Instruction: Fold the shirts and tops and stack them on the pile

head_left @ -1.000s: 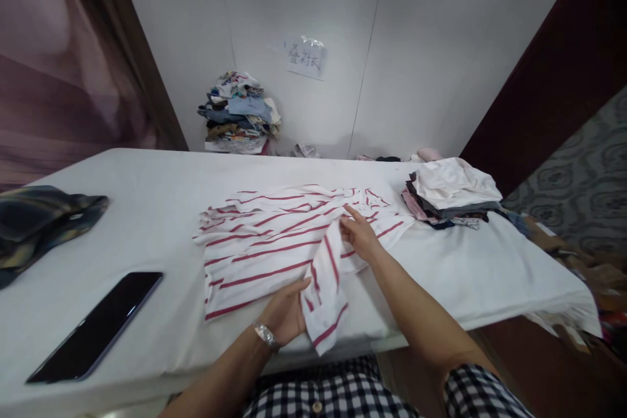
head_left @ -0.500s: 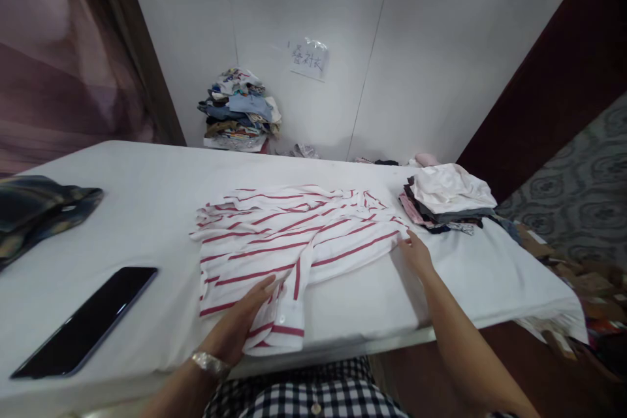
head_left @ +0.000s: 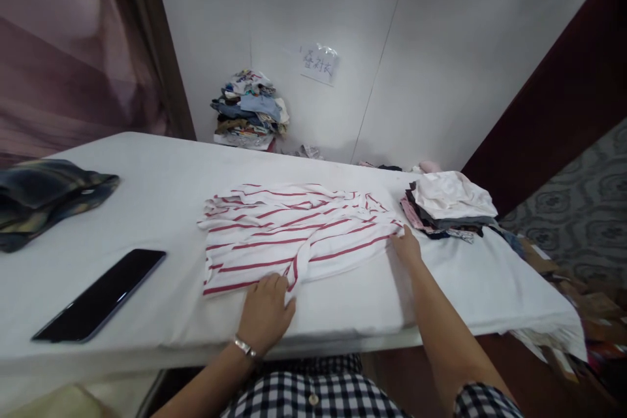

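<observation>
Your left hand point(head_left: 267, 313) lies flat, fingers together, on the shirt's point(head_left: 294, 235) near hem, mid table point(head_left: 147, 196); your right hand point(head_left: 406, 249) touches its right edge, grip unclear. Phone point(head_left: 100, 295) left, folded pile point(head_left: 450, 199) right.

The shirt point(head_left: 298, 235) lies between the phone point(head_left: 100, 295) and the folded stack point(head_left: 448, 204).

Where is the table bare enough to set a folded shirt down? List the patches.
Bare: the strip between the phone and the striped shirt; the far band behind the shirt; the near right corner in front of the folded stack. Crowded: the centre, where left hand and right hand rest on the shirt's edges.
</observation>
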Demonstrator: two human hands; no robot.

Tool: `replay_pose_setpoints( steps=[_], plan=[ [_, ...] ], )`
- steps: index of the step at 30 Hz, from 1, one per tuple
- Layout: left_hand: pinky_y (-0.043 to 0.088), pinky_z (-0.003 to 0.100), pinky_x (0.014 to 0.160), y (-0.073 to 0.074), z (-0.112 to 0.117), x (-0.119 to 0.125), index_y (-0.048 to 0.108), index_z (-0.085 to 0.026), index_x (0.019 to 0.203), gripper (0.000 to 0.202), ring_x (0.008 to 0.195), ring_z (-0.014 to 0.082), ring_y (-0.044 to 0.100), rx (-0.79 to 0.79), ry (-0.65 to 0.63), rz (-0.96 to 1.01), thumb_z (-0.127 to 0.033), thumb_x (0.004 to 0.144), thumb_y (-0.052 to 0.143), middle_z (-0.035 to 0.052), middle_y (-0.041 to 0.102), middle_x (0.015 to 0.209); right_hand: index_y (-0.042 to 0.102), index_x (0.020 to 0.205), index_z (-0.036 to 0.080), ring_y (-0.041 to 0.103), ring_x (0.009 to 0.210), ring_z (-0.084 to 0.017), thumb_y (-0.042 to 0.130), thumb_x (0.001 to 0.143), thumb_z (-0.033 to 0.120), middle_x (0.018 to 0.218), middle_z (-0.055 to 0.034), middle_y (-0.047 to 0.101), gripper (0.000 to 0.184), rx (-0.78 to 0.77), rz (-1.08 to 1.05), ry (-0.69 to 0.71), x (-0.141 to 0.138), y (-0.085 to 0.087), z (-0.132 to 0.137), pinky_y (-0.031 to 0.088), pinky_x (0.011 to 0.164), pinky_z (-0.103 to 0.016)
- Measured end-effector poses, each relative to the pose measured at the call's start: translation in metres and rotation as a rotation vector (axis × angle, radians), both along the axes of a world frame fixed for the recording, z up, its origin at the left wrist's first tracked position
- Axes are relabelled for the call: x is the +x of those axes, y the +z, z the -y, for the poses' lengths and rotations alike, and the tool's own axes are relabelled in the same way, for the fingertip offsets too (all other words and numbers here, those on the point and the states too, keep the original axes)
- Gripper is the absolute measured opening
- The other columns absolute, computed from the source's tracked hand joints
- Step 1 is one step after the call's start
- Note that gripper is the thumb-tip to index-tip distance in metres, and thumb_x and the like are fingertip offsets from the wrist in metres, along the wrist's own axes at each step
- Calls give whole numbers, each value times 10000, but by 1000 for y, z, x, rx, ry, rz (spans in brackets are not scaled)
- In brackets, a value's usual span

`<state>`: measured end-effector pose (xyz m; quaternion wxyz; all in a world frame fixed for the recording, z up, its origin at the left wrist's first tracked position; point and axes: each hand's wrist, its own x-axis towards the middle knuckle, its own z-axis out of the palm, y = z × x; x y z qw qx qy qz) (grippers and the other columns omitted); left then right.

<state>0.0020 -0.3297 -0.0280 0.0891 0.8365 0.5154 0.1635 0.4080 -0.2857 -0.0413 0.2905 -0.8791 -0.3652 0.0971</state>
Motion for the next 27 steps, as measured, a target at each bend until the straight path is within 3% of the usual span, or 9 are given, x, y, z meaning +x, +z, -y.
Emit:
replay_pose_setpoints(
  steps=[2,5,9,13,17,19,21,24,27],
  plan=[
    [407,399,783,10,-9,-7,590,-176,840,143,883,276,592,-113,24,17,-195,764,471,109,643,884,605,1184,170,608,1022,-305,610,697,281,990,-130,686,499,18,-30,-1,2,1,-1,440,872,-404],
    [411,330,670,26,-23,-26,564,-196,792,119,690,213,596,-355,84,190,-231,770,452,29,619,696,700,916,161,594,1050,-324,610,637,166,951,-139,690,293,73,-106,-8,6,0,-2,421,907,-424],
    [425,264,557,39,-44,-48,551,-200,708,125,586,163,572,-610,200,735,-323,714,572,-28,571,603,682,851,161,641,896,-269,601,587,97,736,-66,669,284,218,-271,-35,8,-3,-1,477,828,-384],
    [515,277,573,54,-75,-52,600,-161,743,141,596,172,623,-1003,242,1366,-243,662,679,15,643,652,618,888,165,627,614,-185,621,591,118,595,19,602,301,434,-544,-64,9,5,-12,531,616,-323],
    [566,315,655,84,-121,-38,646,-107,823,117,646,199,678,-1066,131,1695,-199,775,590,67,692,681,517,829,204,616,593,-123,652,632,162,625,64,589,243,679,-761,-80,13,25,-36,553,607,-267],
    [575,362,709,96,-142,-34,662,-91,878,204,715,229,696,-1059,48,1711,-259,816,563,92,716,738,489,850,216,623,614,-104,647,661,161,643,83,585,252,753,-828,-83,13,30,-46,563,640,-251],
    [576,384,731,98,-157,-35,671,-89,912,255,747,247,702,-1057,37,1650,-305,819,571,104,726,766,479,863,219,631,622,-98,635,689,145,655,87,589,245,766,-888,-86,11,28,-51,573,654,-251],
    [583,334,683,77,-158,-50,672,-114,893,209,701,225,701,-1090,188,1433,-274,759,653,88,726,744,483,836,204,633,595,-113,633,711,102,655,56,605,220,681,-981,-97,5,13,-45,586,619,-275],
    [583,298,661,48,-140,-73,658,-139,878,264,721,217,700,-1173,289,1178,-284,675,744,77,723,762,502,881,186,624,536,-129,650,719,71,621,34,599,248,562,-1050,-121,2,-3,-34,593,579,-306]
  ],
)
